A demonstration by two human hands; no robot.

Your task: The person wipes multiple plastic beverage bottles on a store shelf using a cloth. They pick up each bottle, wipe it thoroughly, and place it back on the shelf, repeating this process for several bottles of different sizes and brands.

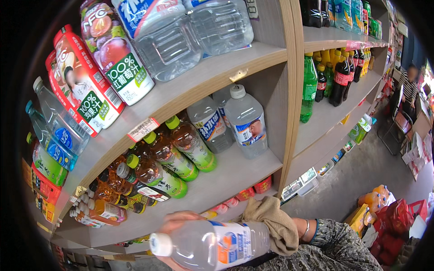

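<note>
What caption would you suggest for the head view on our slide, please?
Left hand holds a clear water bottle while a tan cloth wipes it before stocked drink shelves.

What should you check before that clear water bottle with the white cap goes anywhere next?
1. Hold on the clear plastic water bottle: left hand wraps it from above; ok.
2. White cap on: ok.
3. Tan cloth over the bottle's base: the right hand is hidden beneath it; cannot tell.
4. Free space on the grey wooden shelf beside the tea bottles with green caps: ok.
5. Bottle level: lying sideways; not ok for standing.
</note>
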